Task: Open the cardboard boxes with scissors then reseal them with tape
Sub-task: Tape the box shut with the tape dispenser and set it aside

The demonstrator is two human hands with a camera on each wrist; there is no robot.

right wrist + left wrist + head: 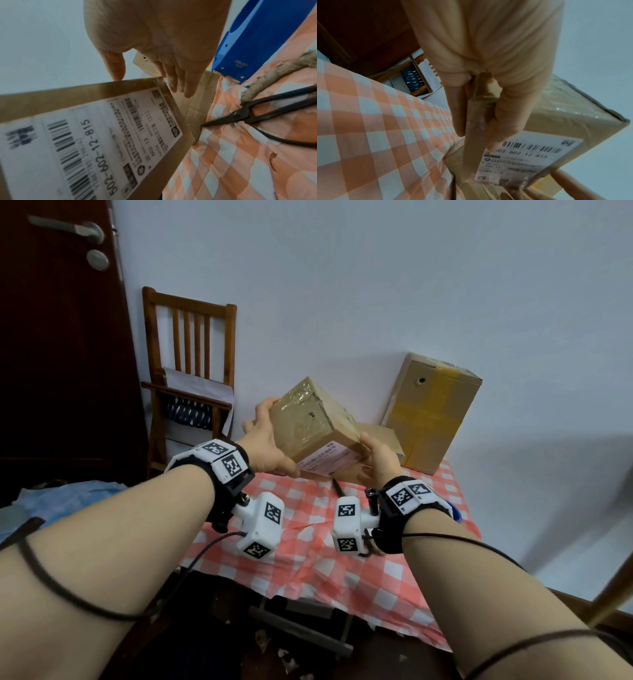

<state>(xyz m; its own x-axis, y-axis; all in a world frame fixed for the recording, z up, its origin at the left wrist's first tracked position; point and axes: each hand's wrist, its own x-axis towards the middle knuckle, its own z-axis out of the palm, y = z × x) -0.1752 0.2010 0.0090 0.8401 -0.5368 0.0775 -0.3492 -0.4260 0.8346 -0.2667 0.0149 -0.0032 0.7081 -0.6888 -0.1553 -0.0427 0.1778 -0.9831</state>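
While the box (313,428) hung tilted in the air above the far part of the table (376,570), it was carried between two hands: the left hand (265,445) wrapped its left edge, thumb on the upper face and fingers (459,111) underneath, and the right hand (376,460) cupped the lower right corner with its fingers (181,83) lying nearly straight against the side. Neither hand was clenched hard, which suggested a light load, though what was inside could not be told.

Stiff brown card made up the walls, so it should have kept its shape under a firm squeeze at edges and corners. Clear tape (301,398) covered the top end and looked glossy and wrinkled; that skin would likely have been slick under a thumb, so bare card or the paper label (82,148) offered the surer hold. A small hole showed in the upper face, a weak spot best left unpressed.

Black scissors (254,117) lay closed on the checked cloth, just beside a loose flap of card (199,102), with a blue tape dispenser (254,44) further back and a twisted wad of used tape (274,70) near the handles. A bigger box (435,412) with yellow tape stood against the wall, apart from the held one.

For cutting, the box would probably have sat steadier set down flat, one hand pinning a bare side and the blade run along the taped seam.
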